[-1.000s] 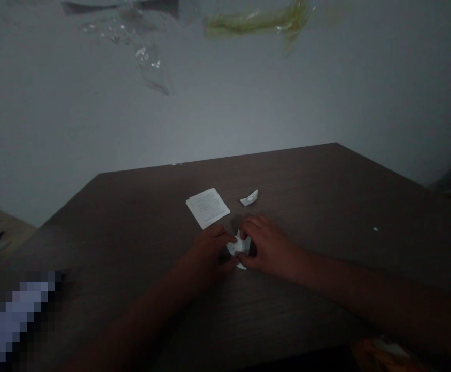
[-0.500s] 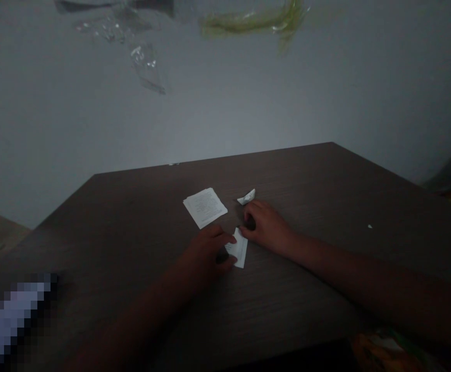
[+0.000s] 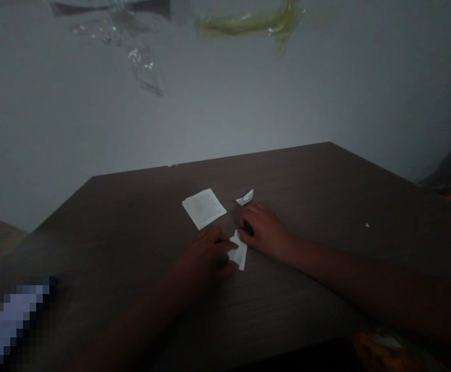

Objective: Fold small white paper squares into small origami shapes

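A small folded piece of white printed paper (image 3: 242, 257) lies on the table between my hands. My left hand (image 3: 210, 257) rests over its left side, with thumb and index finger stretched apart and their tips on the paper. At the paper's top corner, my right hand (image 3: 264, 230) has its thumb and fingers curled together in a pinch; the fingertips partly hide that corner. Just beyond the right hand sits a tiny folded paper boat (image 3: 245, 197). To the left of it is a stack of square printed paper sheets (image 3: 204, 208).
The dark wooden table (image 3: 132, 206) meets a pale wall (image 3: 225, 103) with clear and yellow tape on it. A white scrap (image 3: 367, 225) lies at right. At lower left is a pixelated, blurred object (image 3: 16, 320). Something colourful (image 3: 380, 346) shows at the bottom right edge.
My left fingertips have slid slightly to the right across the paper. The right hand has shifted a little at the top corner; the view has tilted slightly.
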Demonstrator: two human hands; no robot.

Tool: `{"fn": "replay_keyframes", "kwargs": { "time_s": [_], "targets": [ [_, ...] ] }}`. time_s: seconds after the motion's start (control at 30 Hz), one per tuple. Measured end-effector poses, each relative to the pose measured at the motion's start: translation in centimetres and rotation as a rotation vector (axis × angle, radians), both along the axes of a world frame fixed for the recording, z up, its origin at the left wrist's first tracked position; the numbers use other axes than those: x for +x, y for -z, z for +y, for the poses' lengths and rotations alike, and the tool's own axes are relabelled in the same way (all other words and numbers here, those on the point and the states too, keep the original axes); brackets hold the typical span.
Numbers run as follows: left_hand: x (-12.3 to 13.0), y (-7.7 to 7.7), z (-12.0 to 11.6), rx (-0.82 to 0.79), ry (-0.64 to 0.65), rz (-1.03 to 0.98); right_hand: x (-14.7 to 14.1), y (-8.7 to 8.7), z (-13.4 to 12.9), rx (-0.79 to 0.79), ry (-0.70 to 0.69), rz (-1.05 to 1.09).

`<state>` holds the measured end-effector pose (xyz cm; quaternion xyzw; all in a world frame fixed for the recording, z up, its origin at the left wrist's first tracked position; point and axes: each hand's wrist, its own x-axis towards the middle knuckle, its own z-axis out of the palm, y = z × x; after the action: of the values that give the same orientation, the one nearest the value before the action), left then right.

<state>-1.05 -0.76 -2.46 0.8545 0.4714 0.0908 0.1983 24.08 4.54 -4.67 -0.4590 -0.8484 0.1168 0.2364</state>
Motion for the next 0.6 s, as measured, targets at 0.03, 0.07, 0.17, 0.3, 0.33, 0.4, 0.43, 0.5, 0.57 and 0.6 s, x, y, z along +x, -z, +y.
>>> {"fn": "replay_keyframes", "kwargs": {
  "time_s": [0.03,0.07,0.17,0.3,0.33,0.4,0.43,0.5,0.57,0.6],
  "targets": [
    [0.1,-0.1,-0.1,0.003,-0.003,-0.001,0.0,0.0,-0.3,0.000,-0.020,-0.007],
    [0.2,-0.3,-0.2,0.000,-0.005,-0.001,0.1,0.0,-0.6,0.000,-0.038,-0.011],
    [0.5,-1.0,-0.4,-0.029,-0.018,0.005,0.1,-0.1,-1.4,-0.013,-0.080,-0.016],
    [0.3,-0.7,-0.1,-0.023,-0.011,0.004,-0.1,-0.3,-2.3,-0.044,-0.101,-0.013],
    [0.1,-0.5,0.0,-0.018,0.003,0.005,-0.1,-0.4,-2.5,-0.052,-0.105,-0.013],
    [-0.1,-0.1,0.3,-0.011,0.040,0.002,-0.2,-0.6,-2.7,-0.074,-0.115,-0.020],
    [-0.2,-0.1,0.4,-0.009,0.060,-0.003,-0.2,-0.8,-2.9,-0.082,-0.119,-0.025],
    [-0.3,-0.4,0.4,-0.013,0.089,-0.009,-0.2,-1.0,-3.0,-0.086,-0.128,-0.029],
    [-0.4,-0.8,0.3,-0.031,0.097,0.001,-0.1,-1.2,-3.1,-0.083,-0.138,-0.029],
    [-0.4,-1.0,0.3,-0.043,0.096,0.013,-0.1,-1.3,-3.2,-0.083,-0.142,-0.028]
  ]
}}
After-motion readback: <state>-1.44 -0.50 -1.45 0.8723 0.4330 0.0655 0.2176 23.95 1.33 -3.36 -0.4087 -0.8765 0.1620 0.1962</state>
